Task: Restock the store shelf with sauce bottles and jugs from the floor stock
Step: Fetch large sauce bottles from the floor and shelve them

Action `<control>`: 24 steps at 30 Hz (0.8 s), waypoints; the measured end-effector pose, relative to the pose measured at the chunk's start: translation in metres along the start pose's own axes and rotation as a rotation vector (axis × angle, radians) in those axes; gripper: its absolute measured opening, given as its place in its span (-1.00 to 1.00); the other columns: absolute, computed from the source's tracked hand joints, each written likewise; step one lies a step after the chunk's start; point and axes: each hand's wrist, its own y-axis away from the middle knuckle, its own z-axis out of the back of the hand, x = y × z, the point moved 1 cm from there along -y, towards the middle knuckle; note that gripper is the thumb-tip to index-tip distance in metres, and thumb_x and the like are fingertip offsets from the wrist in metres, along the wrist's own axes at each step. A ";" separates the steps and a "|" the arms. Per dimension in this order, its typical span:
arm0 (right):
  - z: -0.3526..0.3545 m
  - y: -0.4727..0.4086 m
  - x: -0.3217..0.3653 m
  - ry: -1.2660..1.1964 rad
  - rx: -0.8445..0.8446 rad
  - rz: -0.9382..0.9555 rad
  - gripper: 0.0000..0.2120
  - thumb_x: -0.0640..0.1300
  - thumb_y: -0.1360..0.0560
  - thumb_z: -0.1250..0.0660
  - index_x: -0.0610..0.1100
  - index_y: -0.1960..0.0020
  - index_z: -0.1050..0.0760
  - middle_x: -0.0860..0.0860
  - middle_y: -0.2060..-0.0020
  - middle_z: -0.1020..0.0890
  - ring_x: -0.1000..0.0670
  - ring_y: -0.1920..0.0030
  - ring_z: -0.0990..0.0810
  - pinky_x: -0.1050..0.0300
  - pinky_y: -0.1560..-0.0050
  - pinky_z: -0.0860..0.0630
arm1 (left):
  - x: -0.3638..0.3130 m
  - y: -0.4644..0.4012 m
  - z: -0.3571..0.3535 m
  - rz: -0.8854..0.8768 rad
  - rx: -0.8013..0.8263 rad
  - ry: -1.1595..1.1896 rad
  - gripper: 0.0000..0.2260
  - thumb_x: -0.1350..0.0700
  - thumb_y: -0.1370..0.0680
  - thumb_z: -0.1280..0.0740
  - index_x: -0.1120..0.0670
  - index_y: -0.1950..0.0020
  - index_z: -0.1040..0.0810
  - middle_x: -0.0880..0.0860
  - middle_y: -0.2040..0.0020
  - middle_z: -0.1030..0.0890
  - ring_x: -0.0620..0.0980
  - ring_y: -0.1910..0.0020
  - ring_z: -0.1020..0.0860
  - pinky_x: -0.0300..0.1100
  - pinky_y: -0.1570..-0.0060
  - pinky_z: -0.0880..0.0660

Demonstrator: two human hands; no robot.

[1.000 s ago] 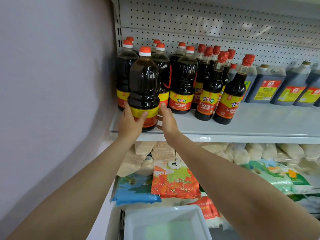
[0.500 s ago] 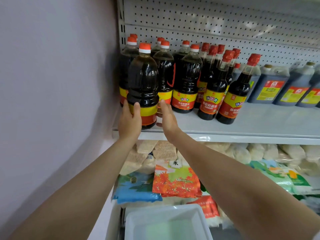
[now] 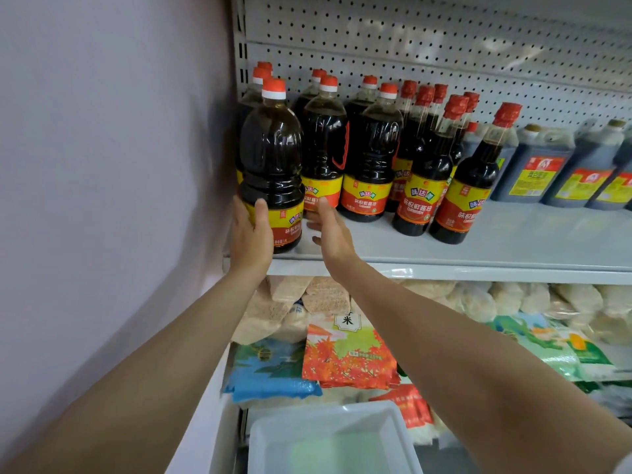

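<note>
While both bare forearms reach up and forward from below, the left hand (image 3: pixel 251 239) wraps the lower label of a large dark plastic sauce bottle with an orange-red cap (image 3: pixel 272 165), thumb laid across the yellow band and fingers gone round its far side. That bottle stands upright at the front left corner of the grey metal shelf (image 3: pixel 444 249), hard against the pale wall (image 3: pixel 102 165). On the bottle's right, the right hand (image 3: pixel 330 230) is flat and relaxed, fingers straight and pointing into the shelf, holding nothing; whether its fingertips touch the bottle I cannot tell. Just behind stand rows of matching big dark bottles (image 3: pixel 371 159), then slimmer dark glass bottles with red foil caps (image 3: pixel 427 172), and farther right squat dark jugs with yellow and red labels (image 3: pixel 540 165). A perforated grey back panel (image 3: pixel 444 46) rises behind them. Below the shelf lie clear bags of pale grain (image 3: pixel 478 299) and colourful printed rice bags (image 3: pixel 345 357), with a white plastic bin (image 3: pixel 328 439) at the bottom.
</note>
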 end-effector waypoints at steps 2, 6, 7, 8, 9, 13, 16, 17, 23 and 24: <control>-0.007 -0.001 0.001 -0.012 0.069 -0.033 -0.45 0.27 -0.67 0.00 0.04 -0.57 -0.25 0.04 -0.50 -0.39 0.01 -0.48 -0.35 -0.06 -0.49 -0.27 | 0.001 0.009 0.002 0.021 -0.089 -0.025 -0.42 -0.22 -0.61 -0.03 0.02 -0.57 -0.17 0.07 -0.52 -0.31 0.08 -0.47 -0.28 0.01 -0.41 -0.26; -0.025 0.007 -0.002 -0.074 0.137 -0.060 -0.52 0.22 -0.68 -0.03 0.06 -0.53 -0.28 0.06 -0.34 -0.49 0.11 -0.28 -0.48 0.01 -0.37 -0.36 | -0.004 0.031 -0.008 -0.018 -0.199 0.002 -0.48 -0.19 -0.59 -0.06 0.07 -0.44 -0.36 0.10 -0.36 -0.43 0.05 -0.34 -0.36 -0.15 -0.15 -0.28; -0.027 0.009 -0.004 -0.074 0.108 -0.064 -0.51 0.23 -0.67 -0.06 0.05 -0.51 -0.31 0.07 -0.32 -0.51 0.14 -0.24 -0.51 -0.01 -0.38 -0.38 | -0.004 0.029 -0.010 -0.018 -0.191 0.009 -0.44 -0.23 -0.56 -0.03 0.05 -0.43 -0.37 0.08 -0.35 -0.44 0.04 -0.33 -0.36 -0.14 -0.16 -0.29; -0.027 0.010 -0.007 -0.068 0.074 -0.067 -0.50 0.25 -0.66 -0.07 0.03 -0.49 -0.35 0.06 -0.33 -0.53 0.13 -0.24 -0.52 -0.06 -0.40 -0.39 | -0.003 0.024 -0.009 0.001 -0.179 0.009 -0.43 -0.24 -0.55 0.00 0.03 -0.44 -0.36 0.06 -0.36 -0.44 0.04 -0.33 -0.37 -0.13 -0.18 -0.28; -0.025 0.009 -0.008 -0.061 0.059 -0.072 -0.48 0.26 -0.65 -0.08 0.01 -0.47 -0.38 0.03 -0.35 -0.53 0.08 -0.28 -0.52 -0.11 -0.42 -0.40 | -0.002 0.019 -0.007 0.028 -0.162 0.016 -0.44 -0.24 -0.56 0.01 0.01 -0.45 -0.36 0.06 -0.36 -0.45 0.04 -0.33 -0.38 -0.12 -0.19 -0.28; -0.019 0.010 -0.002 -0.044 0.062 -0.027 -0.52 0.18 -0.70 0.00 -0.05 -0.46 -0.37 0.05 -0.37 -0.51 0.08 -0.34 -0.48 0.04 -0.37 -0.36 | 0.001 0.005 0.004 0.082 -0.100 0.104 -0.48 -0.24 -0.55 0.03 0.00 -0.35 -0.40 0.03 -0.25 -0.54 0.06 -0.21 -0.50 0.06 -0.22 -0.45; -0.034 0.015 0.001 -0.042 0.157 -0.038 -0.55 0.20 -0.70 0.03 0.05 -0.48 -0.31 0.16 -0.29 -0.52 0.25 -0.23 -0.48 0.09 -0.39 -0.33 | -0.002 0.016 0.000 0.046 -0.189 0.126 -0.51 -0.20 -0.55 -0.02 0.05 -0.31 -0.44 0.06 -0.22 -0.53 0.04 -0.19 -0.48 -0.08 -0.10 -0.41; -0.038 0.015 -0.001 -0.030 0.160 -0.042 -0.50 0.25 -0.67 0.00 0.06 -0.51 -0.31 0.13 -0.33 -0.52 0.19 -0.27 -0.49 0.02 -0.44 -0.34 | -0.002 0.021 -0.004 0.029 -0.206 0.121 -0.50 -0.20 -0.55 -0.02 0.05 -0.32 -0.45 0.07 -0.23 -0.52 0.04 -0.21 -0.46 -0.10 -0.11 -0.39; -0.034 0.016 -0.006 0.009 0.165 -0.055 -0.53 0.28 -0.65 -0.05 0.12 -0.48 -0.35 0.13 -0.30 -0.50 0.12 -0.28 -0.45 -0.04 -0.44 -0.34 | -0.006 0.009 -0.003 0.050 -0.154 0.084 -0.54 -0.13 -0.65 -0.01 0.00 -0.50 -0.31 0.08 -0.42 -0.42 0.07 -0.39 -0.34 -0.14 -0.21 -0.23; -0.035 0.017 -0.007 0.020 0.168 -0.057 -0.50 0.29 -0.65 -0.06 0.11 -0.50 -0.34 0.12 -0.34 -0.49 0.11 -0.30 -0.44 -0.06 -0.46 -0.32 | -0.007 0.005 -0.002 0.072 -0.152 0.080 -0.53 -0.12 -0.67 0.00 0.01 -0.54 -0.27 0.08 -0.47 -0.38 0.06 -0.44 -0.30 -0.13 -0.26 -0.20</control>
